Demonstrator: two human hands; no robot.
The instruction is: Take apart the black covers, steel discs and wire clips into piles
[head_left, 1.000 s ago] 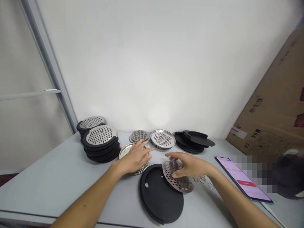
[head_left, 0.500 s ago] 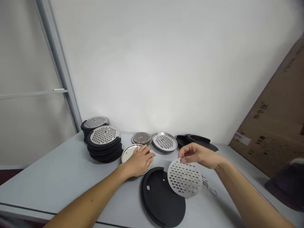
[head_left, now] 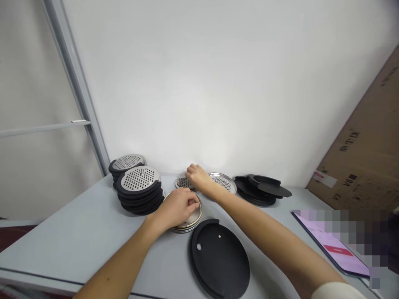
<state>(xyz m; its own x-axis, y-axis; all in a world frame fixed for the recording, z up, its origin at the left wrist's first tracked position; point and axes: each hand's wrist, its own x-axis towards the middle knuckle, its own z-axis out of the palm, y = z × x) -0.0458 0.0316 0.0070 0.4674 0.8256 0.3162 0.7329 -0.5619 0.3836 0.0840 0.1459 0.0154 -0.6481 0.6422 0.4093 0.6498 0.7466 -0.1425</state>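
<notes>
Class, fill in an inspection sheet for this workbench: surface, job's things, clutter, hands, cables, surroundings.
Surface: grey table, flat.
Job's things: stack of metal rings under the left hand; small perforated discs under the right hand; black round disc lying near.
Clutter: stacks of black discs with perforated tops; perforated tray; loose black discs; phone.
Hands: left hand curled on the rings; right hand reaching across to the small discs.
Cables: nothing seen.
Surroundings: white wall, cardboard box, metal frame.

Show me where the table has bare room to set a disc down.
Bare: the near-left table, in front of the black-rimmed stacks and left of the left hand. Crowded: the back row along the wall, where the right hand reaches, and between the black disc and the phone.
</notes>
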